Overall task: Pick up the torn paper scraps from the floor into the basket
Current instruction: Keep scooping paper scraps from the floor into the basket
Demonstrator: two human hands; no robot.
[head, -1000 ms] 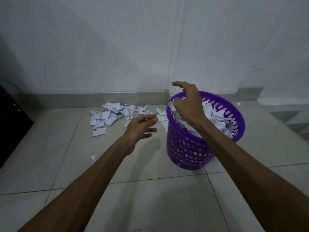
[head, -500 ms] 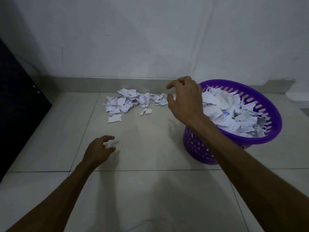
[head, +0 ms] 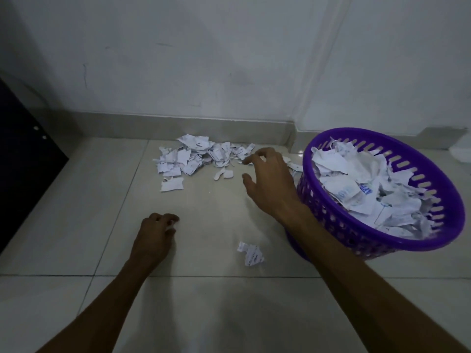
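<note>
A purple slotted basket (head: 362, 132) stands at the right, heaped with torn white paper. A pile of paper scraps (head: 198, 156) lies on the floor tiles by the wall. One larger scrap (head: 172, 185) lies just in front of the pile, and a crumpled scrap (head: 250, 254) lies nearer me, left of the basket. My left hand (head: 154, 235) is down on the floor, its fingers curled around a small scrap (head: 170, 229) that only partly shows. My right hand (head: 270, 184) hovers between the pile and the basket, fingers spread, holding nothing.
A dark cabinet (head: 23, 154) stands along the left edge. The white wall and its grey skirting (head: 178, 126) close off the back. A white object (head: 461, 154) sits at the far right edge behind the basket.
My left hand dropped to the floor and curled its fingers around a small scrap. My right hand moved left off the basket toward the pile. A crumpled scrap now lies by the basket.
</note>
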